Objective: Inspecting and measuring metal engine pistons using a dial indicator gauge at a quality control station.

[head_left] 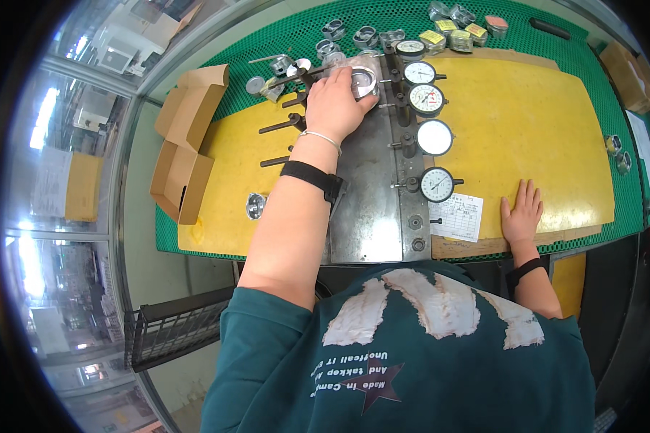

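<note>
Apparently the left hand [334,105] grips a round, shiny metal part [362,83]; the right hand [522,214] lies outspread on yellow board [534,123].

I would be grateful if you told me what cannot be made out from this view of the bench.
All in the head view:
- Metal part: its left side is hidden behind the left hand.
- Dial gauge, second from the near end: its face is washed out white, so no markings show.
- White slip: its writing is too small to read.
- Right hand: its palm faces down toward the yellow sheet, out of sight.
</note>
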`<action>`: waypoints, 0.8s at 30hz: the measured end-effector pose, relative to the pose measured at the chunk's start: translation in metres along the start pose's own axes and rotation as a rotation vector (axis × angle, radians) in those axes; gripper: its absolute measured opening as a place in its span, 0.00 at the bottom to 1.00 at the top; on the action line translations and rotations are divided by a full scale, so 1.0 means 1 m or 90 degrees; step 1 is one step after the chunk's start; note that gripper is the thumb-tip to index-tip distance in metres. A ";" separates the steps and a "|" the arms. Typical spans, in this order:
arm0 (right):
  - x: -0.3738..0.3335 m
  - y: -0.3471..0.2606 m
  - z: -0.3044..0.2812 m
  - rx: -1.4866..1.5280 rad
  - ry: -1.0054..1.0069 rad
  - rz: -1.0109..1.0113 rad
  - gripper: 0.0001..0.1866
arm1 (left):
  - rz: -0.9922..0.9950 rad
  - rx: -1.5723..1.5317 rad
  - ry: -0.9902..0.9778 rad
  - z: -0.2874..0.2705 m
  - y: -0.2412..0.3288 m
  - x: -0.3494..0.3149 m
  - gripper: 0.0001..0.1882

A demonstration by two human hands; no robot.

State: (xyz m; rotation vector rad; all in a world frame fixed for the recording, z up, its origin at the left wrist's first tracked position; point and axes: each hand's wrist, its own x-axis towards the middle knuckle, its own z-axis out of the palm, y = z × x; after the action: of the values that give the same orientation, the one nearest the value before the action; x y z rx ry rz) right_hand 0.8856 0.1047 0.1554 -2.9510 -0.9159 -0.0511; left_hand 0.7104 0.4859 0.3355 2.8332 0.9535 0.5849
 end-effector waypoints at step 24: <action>-0.001 -0.006 -0.010 0.029 -0.004 0.015 0.36 | 0.013 0.181 -0.133 -0.012 -0.003 0.043 0.33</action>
State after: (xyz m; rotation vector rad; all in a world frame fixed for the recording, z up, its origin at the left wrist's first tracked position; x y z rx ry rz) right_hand 0.8815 0.1088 0.1652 -2.9210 -0.8699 -0.0185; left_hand 0.7359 0.5142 0.3596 3.0732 1.0415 0.1578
